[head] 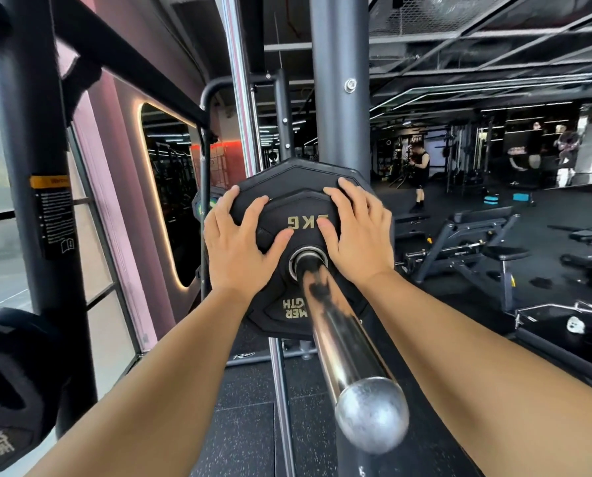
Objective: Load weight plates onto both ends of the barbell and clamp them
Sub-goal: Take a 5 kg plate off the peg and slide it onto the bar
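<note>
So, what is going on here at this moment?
A person is loading a black weight plate onto the chrome sleeve of the barbell. The left hand and the right hand lie flat on the plate's face, one on each side of the centre hole, and appear to press it inward. No clamp shows on this end. A second plate hangs on the rack at lower left.

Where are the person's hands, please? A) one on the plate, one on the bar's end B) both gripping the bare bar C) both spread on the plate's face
C: the left hand and right hand lie spread on the plate, either side of the bar.
</note>
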